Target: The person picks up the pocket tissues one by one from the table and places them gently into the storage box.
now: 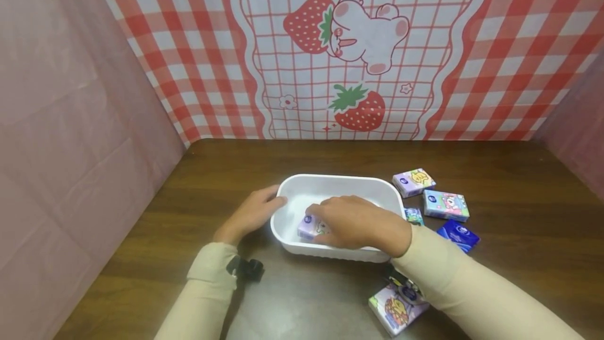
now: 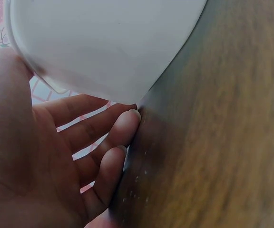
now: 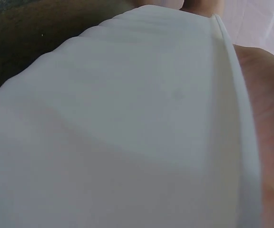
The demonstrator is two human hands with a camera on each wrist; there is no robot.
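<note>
A white plastic bin point(image 1: 330, 253) stands on the brown table. At its left end my left hand point(image 1: 252, 211) holds the rim, thumb over the edge and fingers along the outside; the left wrist view shows these fingers point(image 2: 87, 128) bent close under the bin's corner. Inside the bin, my right hand point(image 1: 356, 222) grips a purple tissue pack point(image 1: 306, 228) from above, near the front wall. Part of the pack is covered by that hand. The bin's outer wall point(image 3: 127, 95) fills most of the right wrist view and hides the pack there.
Right of the bin lie a purple tissue pack point(image 1: 414, 182), a light-blue pack point(image 1: 446, 205), a dark-blue packet point(image 1: 459, 235) and a partly hidden teal pack point(image 1: 414, 216). Another pack point(image 1: 395, 309) lies in front, below the right forearm. A checked strawberry cloth point(image 1: 198, 67) hangs behind the table.
</note>
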